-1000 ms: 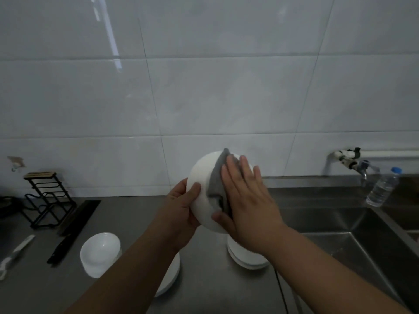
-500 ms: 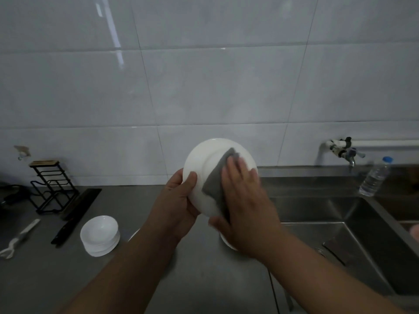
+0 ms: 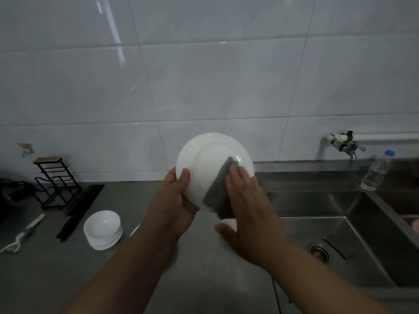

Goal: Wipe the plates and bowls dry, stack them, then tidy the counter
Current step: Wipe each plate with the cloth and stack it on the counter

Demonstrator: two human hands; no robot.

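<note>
Between hands: white plate (image 3: 210,171), left hand (image 3: 174,202) gripping rim, right hand (image 3: 247,207) flat, pressing grey cloth (image 3: 218,196) against it.

right hand (image 3: 247,214): motion-blurred | counter plate (image 3: 134,232): mostly hidden by left forearm (image 3: 145,257)

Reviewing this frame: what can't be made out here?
Head view, all items:
1. The plate in the left hand: wet or dry cannot be told; the grey cloth and right hand cover part of it.
2. The dishes on the counter below the hands: only white slivers show.
3. A pink object is cut off by the right edge.
</note>
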